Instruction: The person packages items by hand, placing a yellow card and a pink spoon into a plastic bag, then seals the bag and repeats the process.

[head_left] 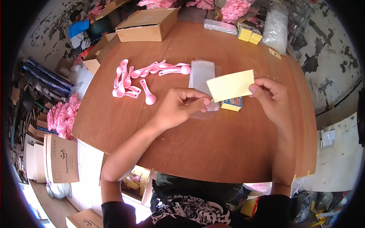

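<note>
A pale yellow card [232,86] is held up over the table by my right hand [270,99], its thumb and fingers pinching the right edge. My left hand [181,107] is closed at the card's lower left corner, thumb and forefinger pressed together; a small whitish bit shows at the fingertips, too small to name. Beneath lies a stack of clear plastic bags [202,74]. Partly under the raised card sits a blue and yellow stack of printed cards [232,104]. Left of my hands, several pink measuring spoons [123,81] lie in loose groups, one spoon [148,93] apart.
On the brown table [190,148], a cardboard box [147,24] stands at the back. Yellow card stacks [249,33], a flat plastic-wrapped pack [219,26] and a clear plastic roll [275,27] line the far right. Another person [79,30] sits at far left. Cartons [62,157] stand on the floor.
</note>
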